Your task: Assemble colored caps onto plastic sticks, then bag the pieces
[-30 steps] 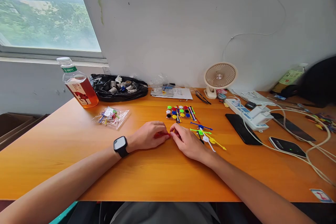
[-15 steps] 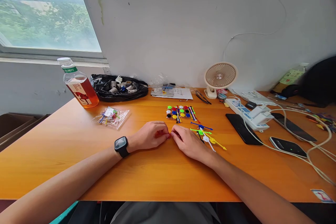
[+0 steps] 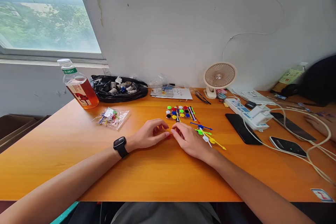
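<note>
My left hand [image 3: 151, 134], with a black watch on the wrist, rests over the table with its fingers curved and its thumb apart from them. I see nothing held in it. Close beside it, my right hand [image 3: 191, 140] has its fingers curled down toward the thumb; whatever they pinch, if anything, is hidden. The fingertips of both hands nearly meet. By the right hand lie arrow spinners in blue [image 3: 201, 126], green [image 3: 200, 132], white [image 3: 206, 139] and yellow [image 3: 212, 140]. Beyond the hands, coloured discs [image 3: 174, 112] stand in rows with loose arrows [image 3: 193, 113] next to them.
A clear bag of coloured parts [image 3: 111, 118] lies left, near a tea bottle [image 3: 82, 92] and a black bag of scraps [image 3: 119, 89]. A fan [image 3: 219, 76], power strip [image 3: 243, 112], phones [image 3: 243, 128] and cables occupy the right. Another person's hand [image 3: 319, 124] shows at far right.
My left thumb and fingers have spread apart, and the right fingers have shifted slightly. Another person's hand has come into view at the far right.
</note>
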The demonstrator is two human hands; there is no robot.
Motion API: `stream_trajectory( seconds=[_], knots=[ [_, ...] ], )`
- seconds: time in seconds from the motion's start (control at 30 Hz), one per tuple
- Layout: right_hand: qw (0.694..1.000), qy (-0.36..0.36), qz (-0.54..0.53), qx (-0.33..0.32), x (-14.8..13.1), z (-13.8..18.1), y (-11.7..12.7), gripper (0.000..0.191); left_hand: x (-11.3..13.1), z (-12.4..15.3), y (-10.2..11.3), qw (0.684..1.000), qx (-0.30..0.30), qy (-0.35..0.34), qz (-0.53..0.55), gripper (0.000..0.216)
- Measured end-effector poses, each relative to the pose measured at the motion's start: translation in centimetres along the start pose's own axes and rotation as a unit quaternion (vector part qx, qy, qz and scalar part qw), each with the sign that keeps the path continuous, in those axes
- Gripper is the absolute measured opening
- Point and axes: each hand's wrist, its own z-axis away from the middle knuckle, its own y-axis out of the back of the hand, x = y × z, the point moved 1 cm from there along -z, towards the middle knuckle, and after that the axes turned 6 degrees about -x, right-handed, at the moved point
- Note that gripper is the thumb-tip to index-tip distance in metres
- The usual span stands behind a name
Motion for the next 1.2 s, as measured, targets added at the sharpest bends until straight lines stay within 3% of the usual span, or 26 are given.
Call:
stream_trajectory(
  seconds=[0.23,0.37,0.77,1.2],
  knots=[
    [0.988,0.02,-0.113,0.1,-0.2,-0.1,0.6,0.055,-0.2,-0.1,1.0,0.994,0.11,-0.005,-0.015,0.028],
    [0.976,0.078,-0.132,0.157,-0.2,-0.2,1.0,0.059,-0.4,0.0,1.1,0.992,0.125,-0.005,-0.025,0.029],
    [0.99,0.09,-0.058,0.094,-1.2,0.4,0.7,0.046,0.1,0.1,0.6,0.995,0.026,-0.052,-0.075,0.03],
    [0.99,0.098,-0.038,0.097,-1.6,0.5,1.0,0.046,0.0,0.1,0.7,0.991,0.068,-0.064,-0.1,0.027]
  ],
)
